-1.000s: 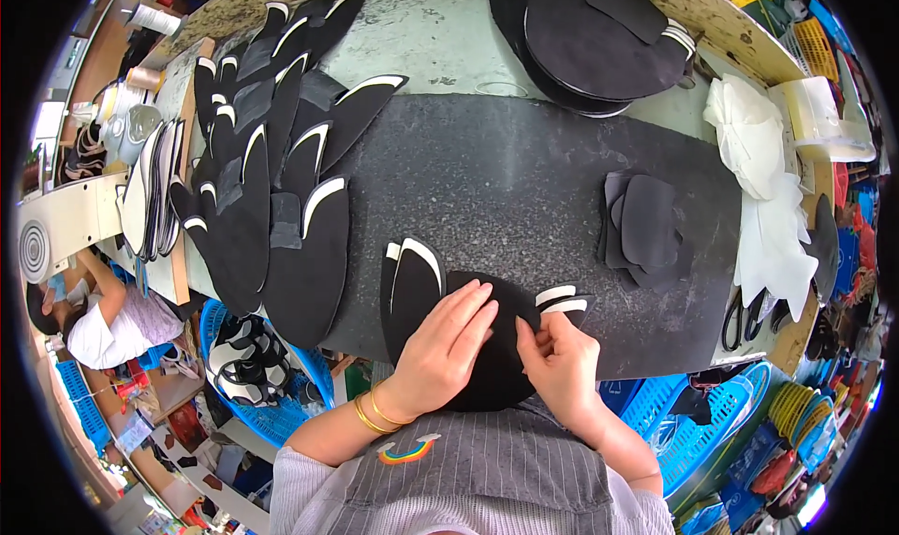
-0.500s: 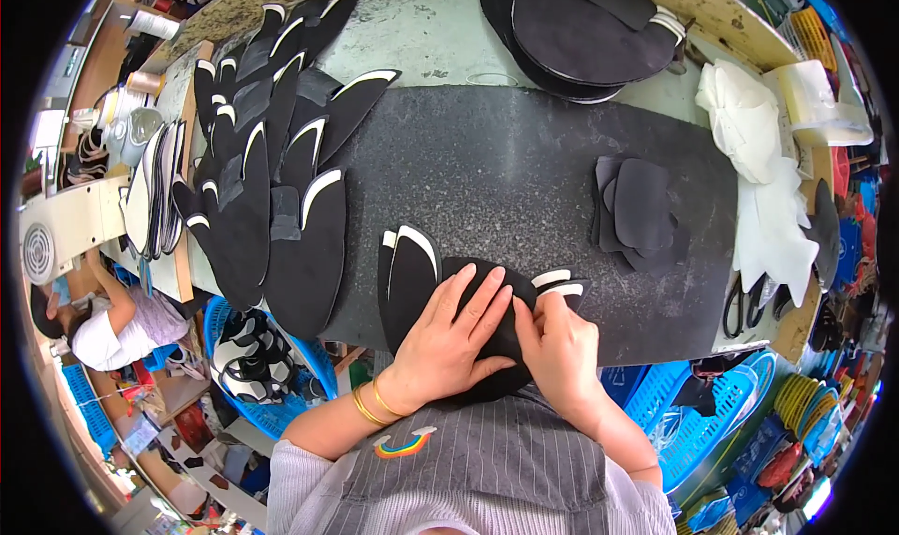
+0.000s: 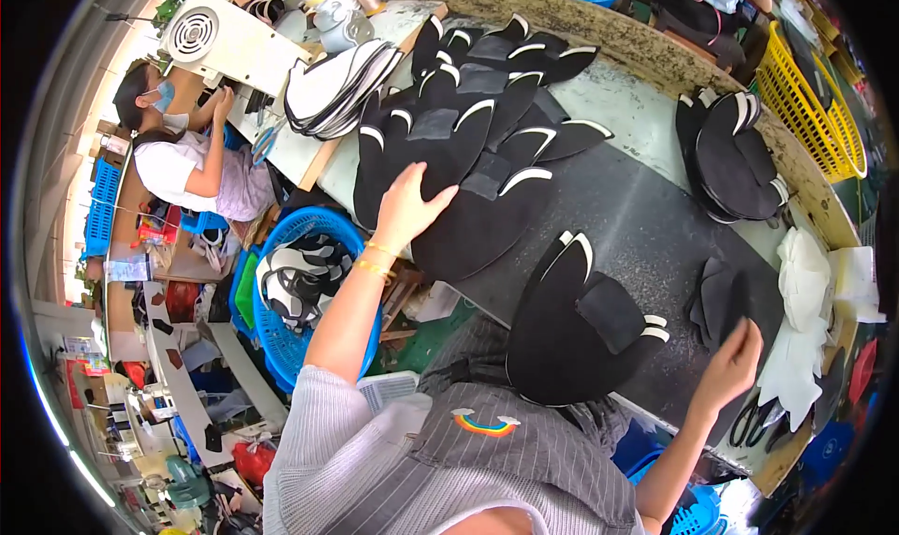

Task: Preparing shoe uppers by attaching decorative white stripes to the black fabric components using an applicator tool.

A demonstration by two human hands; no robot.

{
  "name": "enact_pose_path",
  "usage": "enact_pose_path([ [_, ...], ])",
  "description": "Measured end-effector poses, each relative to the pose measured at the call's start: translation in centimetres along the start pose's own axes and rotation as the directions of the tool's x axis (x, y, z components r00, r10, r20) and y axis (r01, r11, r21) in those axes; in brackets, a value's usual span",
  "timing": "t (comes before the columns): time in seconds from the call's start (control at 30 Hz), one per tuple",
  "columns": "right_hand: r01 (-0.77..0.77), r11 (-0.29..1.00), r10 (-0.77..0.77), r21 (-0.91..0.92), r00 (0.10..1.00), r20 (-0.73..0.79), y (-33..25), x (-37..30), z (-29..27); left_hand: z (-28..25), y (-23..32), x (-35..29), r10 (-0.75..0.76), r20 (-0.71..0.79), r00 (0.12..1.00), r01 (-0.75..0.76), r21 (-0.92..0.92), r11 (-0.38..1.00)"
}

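"Where were the patches [image 3: 712, 296]?"

"On the surface [image 3: 637, 95], just beyond the right grip [image 3: 735, 371], their long axis running roughly away from the person. That grip was much the nearer."

"Was it holding one?"

"I couldn't tell; its fingers were bunched by the near edge."

"And the left grip [image 3: 410, 207]?"

"Wide, thumb out, over the black pile [image 3: 449, 156]. The U-shaped piece [image 3: 562, 348] lay between the two."

- Grey-sleeved left arm [image 3: 348, 315] was stretched forward and out to the left.
- Gold-bangled left wrist [image 3: 376, 261] led to a bare left hand [image 3: 410, 205], thumb spread from fingers.
- Bare right forearm [image 3: 682, 446] angled outward right.
- Bare right hand [image 3: 731, 364] had fingers bunched; grip was unclear.
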State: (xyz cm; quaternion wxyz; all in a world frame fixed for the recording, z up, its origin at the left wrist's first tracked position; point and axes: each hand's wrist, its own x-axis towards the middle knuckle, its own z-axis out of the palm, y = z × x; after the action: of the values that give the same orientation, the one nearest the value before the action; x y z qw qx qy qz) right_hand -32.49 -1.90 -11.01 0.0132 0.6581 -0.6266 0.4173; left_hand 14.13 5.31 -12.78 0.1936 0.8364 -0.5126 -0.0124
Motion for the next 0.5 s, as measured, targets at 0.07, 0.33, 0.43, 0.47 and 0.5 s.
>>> enact_pose_path([
  [0.07,-0.308,0.924,0.298,0.228,0.951,0.078,0.2,-0.5,-1.2,0.1,-0.2,-0.5,0.106,-0.058,0.993,-0.102,0.080,0.992],
  [0.33,-0.280,0.703,0.178,0.654,0.959,0.220,-3.6,-1.2,-4.6,-5.5,-1.1,3.9,0.273,-0.680,0.681,-0.224,0.161,0.961],
  [0.43,-0.351,0.835,0.277,0.424,0.933,0.227,0.3,-2.7,-5.5,-8.6,2.5,2.1,0.322,-0.696,0.642,-0.289,0.169,0.942],
  [0.47,-0.435,0.812,0.369,0.389,0.899,0.235,0.7,-2.8,-5.7,-9.2,3.6,2.0,0.323,-0.745,0.583,-0.320,0.155,0.935],
  [0.5,-0.436,0.807,0.372,0.398,0.899,0.231,0.6,-2.7,-5.5,-9.3,4.1,2.5,0.332,-0.747,0.576,-0.326,0.163,0.931],
])
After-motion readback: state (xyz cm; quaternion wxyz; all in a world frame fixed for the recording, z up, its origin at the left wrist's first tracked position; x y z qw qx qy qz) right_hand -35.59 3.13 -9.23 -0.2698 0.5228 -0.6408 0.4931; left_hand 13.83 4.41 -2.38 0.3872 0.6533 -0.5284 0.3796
